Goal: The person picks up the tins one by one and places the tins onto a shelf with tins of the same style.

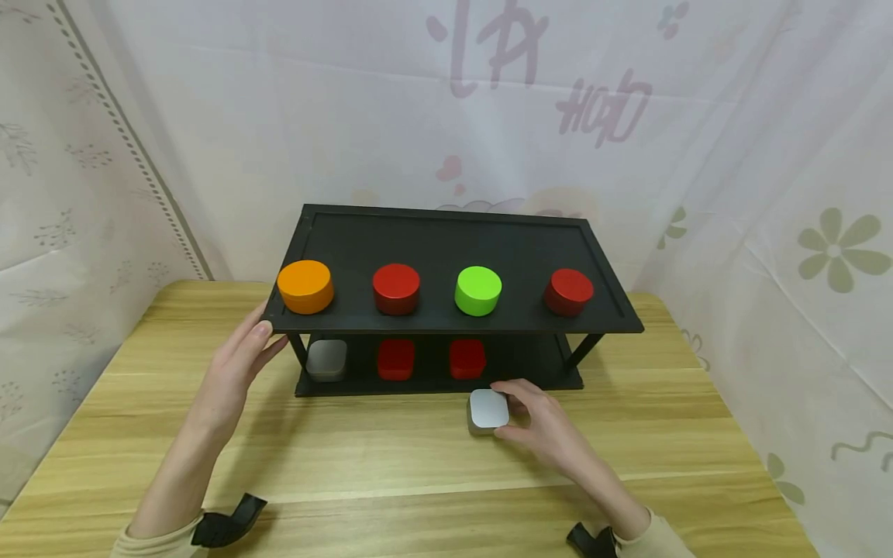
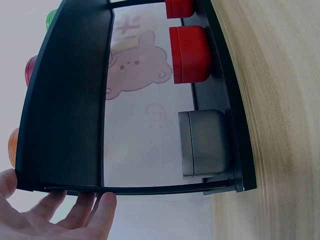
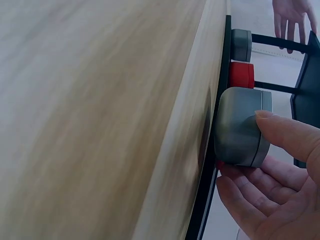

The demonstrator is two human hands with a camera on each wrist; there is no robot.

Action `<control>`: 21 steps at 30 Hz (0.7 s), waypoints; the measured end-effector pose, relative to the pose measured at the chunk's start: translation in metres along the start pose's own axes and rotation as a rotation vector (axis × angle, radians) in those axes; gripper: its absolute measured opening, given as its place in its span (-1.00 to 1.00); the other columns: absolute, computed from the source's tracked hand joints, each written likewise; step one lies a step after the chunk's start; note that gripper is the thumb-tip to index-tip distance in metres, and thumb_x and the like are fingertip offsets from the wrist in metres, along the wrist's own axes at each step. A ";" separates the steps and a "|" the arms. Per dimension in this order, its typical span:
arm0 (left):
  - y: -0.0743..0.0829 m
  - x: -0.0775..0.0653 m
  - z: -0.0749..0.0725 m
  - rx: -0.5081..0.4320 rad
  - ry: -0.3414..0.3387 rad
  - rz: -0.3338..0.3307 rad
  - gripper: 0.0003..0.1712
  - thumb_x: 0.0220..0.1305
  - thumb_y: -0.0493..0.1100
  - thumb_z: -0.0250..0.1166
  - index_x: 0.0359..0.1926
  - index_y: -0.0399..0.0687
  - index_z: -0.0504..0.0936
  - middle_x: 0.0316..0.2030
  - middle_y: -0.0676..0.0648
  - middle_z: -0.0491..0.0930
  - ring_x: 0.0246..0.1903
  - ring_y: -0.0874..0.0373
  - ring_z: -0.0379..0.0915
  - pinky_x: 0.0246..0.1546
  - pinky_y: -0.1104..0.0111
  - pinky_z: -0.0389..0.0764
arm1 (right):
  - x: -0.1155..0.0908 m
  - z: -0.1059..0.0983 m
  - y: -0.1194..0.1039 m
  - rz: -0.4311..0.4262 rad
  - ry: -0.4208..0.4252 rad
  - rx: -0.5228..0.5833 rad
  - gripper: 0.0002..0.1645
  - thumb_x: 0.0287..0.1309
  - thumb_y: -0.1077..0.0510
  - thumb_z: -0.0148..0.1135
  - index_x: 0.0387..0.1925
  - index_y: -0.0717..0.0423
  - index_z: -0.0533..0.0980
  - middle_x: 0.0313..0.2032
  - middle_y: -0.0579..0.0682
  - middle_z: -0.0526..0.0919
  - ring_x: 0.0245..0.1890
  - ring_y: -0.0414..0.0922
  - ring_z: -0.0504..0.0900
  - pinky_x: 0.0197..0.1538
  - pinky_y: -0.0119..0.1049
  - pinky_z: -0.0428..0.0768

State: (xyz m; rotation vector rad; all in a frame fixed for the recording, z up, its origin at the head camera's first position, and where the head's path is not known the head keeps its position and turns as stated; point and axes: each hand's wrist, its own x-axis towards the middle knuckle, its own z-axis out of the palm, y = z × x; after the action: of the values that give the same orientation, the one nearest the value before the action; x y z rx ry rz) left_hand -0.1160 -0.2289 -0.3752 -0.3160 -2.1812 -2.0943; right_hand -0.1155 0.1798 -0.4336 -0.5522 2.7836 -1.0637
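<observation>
A black two-tier rack (image 1: 446,240) stands on the table. Its left top edge is held by my left hand (image 1: 237,356), thumb at the front corner and fingers along the end. In front of the lower tier, my right hand (image 1: 540,422) pinches a grey rounded-square tin (image 1: 487,411) between thumb and fingers. The right wrist view shows the tin (image 3: 242,127) close to the rack's lower edge. On the lower tier sit another grey tin (image 1: 326,360) at the left, a red tin (image 1: 395,359) and a second red tin (image 1: 467,359).
Along the top tier's front stand an orange round tin (image 1: 305,287), a red round tin (image 1: 396,289), a green round tin (image 1: 477,291) and another red round tin (image 1: 568,292). The wooden table (image 1: 391,480) extends before the rack. A patterned cloth (image 1: 377,116) hangs behind.
</observation>
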 end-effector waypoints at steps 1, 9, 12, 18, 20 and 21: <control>0.000 0.000 0.000 0.006 -0.001 -0.003 -0.48 0.50 -0.08 -0.19 0.42 0.03 0.15 0.40 0.01 0.16 0.30 0.39 0.18 0.16 0.65 0.38 | -0.001 -0.001 0.001 -0.001 0.004 -0.004 -0.28 -0.17 0.18 0.50 0.14 -0.01 0.47 0.07 -0.11 0.55 -0.09 -0.18 0.58 -0.01 -0.18 0.62; 0.001 0.000 0.000 0.023 0.000 -0.015 -0.48 0.50 -0.06 -0.19 0.43 0.05 0.15 0.40 0.00 0.15 0.29 0.39 0.18 0.14 0.68 0.38 | -0.007 -0.012 0.009 0.010 0.019 0.000 -0.30 -0.14 0.16 0.49 0.14 -0.01 0.47 0.06 -0.10 0.55 -0.12 -0.19 0.61 0.02 -0.19 0.62; 0.001 -0.001 0.000 0.015 0.002 -0.013 -0.48 0.50 -0.06 -0.18 0.42 0.03 0.15 0.39 0.00 0.16 0.27 0.40 0.21 0.14 0.68 0.38 | -0.008 -0.016 0.013 -0.002 0.038 -0.012 -0.28 -0.16 0.18 0.50 0.13 -0.01 0.47 0.04 -0.08 0.56 -0.12 -0.18 0.62 0.01 -0.18 0.62; -0.001 0.000 0.000 -0.004 -0.001 0.000 -0.48 0.50 -0.09 -0.19 0.42 -0.01 0.16 0.38 0.00 0.18 0.28 0.40 0.20 0.15 0.66 0.39 | -0.008 -0.026 0.022 -0.029 0.072 -0.011 -0.27 -0.22 0.25 0.51 0.11 0.03 0.47 0.01 -0.03 0.58 -0.13 -0.12 0.63 -0.04 -0.18 0.64; -0.001 0.001 0.000 -0.013 -0.003 0.006 -0.49 0.50 -0.11 -0.20 0.42 -0.03 0.16 0.39 0.00 0.18 0.29 0.39 0.19 0.16 0.65 0.38 | -0.008 -0.029 0.024 -0.025 0.074 0.008 -0.27 -0.22 0.27 0.51 0.11 0.05 0.47 0.01 0.01 0.58 -0.12 -0.08 0.64 -0.04 -0.17 0.65; -0.002 0.001 0.000 -0.016 -0.004 0.009 -0.49 0.51 -0.11 -0.21 0.42 -0.03 0.16 0.39 0.00 0.18 0.30 0.39 0.18 0.17 0.64 0.38 | -0.008 -0.031 0.025 -0.020 0.073 0.011 -0.27 -0.22 0.27 0.51 0.11 0.06 0.47 0.01 0.01 0.57 -0.12 -0.06 0.65 -0.04 -0.16 0.65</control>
State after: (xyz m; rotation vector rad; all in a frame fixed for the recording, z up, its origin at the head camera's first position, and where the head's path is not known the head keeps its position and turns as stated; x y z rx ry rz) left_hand -0.1173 -0.2291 -0.3765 -0.3312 -2.1630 -2.1091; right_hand -0.1225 0.2192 -0.4274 -0.5515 2.8392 -1.1244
